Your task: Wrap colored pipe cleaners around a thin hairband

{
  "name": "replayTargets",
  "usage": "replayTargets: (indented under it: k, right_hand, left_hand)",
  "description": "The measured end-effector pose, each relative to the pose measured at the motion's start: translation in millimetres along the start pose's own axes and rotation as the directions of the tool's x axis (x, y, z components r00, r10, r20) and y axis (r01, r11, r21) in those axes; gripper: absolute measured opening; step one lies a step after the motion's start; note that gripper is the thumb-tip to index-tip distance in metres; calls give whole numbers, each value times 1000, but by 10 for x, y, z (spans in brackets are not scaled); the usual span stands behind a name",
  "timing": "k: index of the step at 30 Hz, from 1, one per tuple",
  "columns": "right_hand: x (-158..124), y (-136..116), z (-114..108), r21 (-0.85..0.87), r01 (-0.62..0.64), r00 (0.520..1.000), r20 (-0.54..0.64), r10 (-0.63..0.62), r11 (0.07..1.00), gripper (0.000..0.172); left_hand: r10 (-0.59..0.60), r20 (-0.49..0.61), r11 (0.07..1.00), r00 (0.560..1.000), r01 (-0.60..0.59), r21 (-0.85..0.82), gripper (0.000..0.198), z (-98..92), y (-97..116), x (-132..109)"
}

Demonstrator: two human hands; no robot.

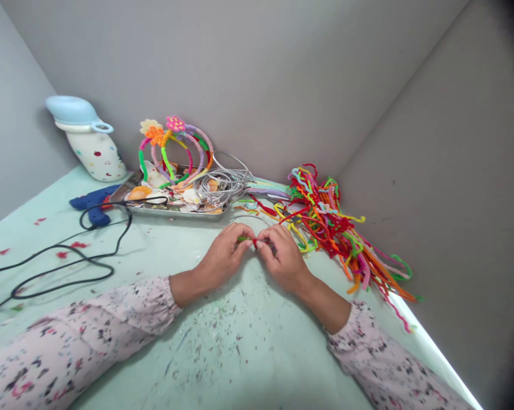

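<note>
The left hand (222,253) and right hand (282,256) met fingertip to fingertip over the pale green desk (239,353). Both were pinched shut on a short pipe cleaner (249,240), green at the left and red at the right. A heap of coloured stems (333,228) lay just beyond the right hand. Farther back stood a metal tray (171,212) with wrapped headbands (175,148), and a blue glue gun (92,202) beside it.

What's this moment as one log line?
left hand: pinches green fuzzy pipe cleaner | right hand: pinches red fuzzy pipe cleaner | beside: loose pile of multicoloured pipe cleaners
</note>
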State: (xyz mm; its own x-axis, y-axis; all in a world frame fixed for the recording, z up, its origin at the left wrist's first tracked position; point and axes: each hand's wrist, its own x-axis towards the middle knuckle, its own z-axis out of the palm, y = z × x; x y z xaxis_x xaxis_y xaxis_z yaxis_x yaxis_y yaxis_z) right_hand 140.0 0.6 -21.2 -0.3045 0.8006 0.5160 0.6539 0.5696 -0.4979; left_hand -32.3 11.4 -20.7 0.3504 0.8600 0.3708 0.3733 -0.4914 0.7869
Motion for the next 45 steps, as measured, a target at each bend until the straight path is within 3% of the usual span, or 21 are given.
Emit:
replayTargets:
  k: [6, 14, 25, 31, 33, 45]
  right_hand:
    - [12, 20, -18, 71, -29, 997, 79, 23, 997, 11]
    - [18, -7, -19, 106, -52, 998, -19, 54, 993, 10]
    - [21, 28, -23, 142, -45, 997, 62, 36, 989, 21]
    - [-13, -21, 8, 110, -34, 987, -154, 51, 993, 6]
    - [-15, -7, 17, 79, -12, 979, -204, 28, 997, 11]
    - [4, 46, 37, -35, 17, 979, -204, -23, 999, 8]
  left_hand:
    - [47, -3, 998, 999, -46, 42, 12, -4, 16, -20]
    - [46, -15, 999, 999, -46, 16, 13, -19, 27, 5]
    - [70, 6, 996, 998, -70, 59, 12, -6, 42, -16]
    - [79, -23, 997, 997, -79, -12, 15, -16, 20, 6]
    - [76, -20, 997, 997, -77, -23, 16, -22, 9, 10]
    - [-18, 0, 1000, 1000, 18, -7, 16, -37, -11, 35]
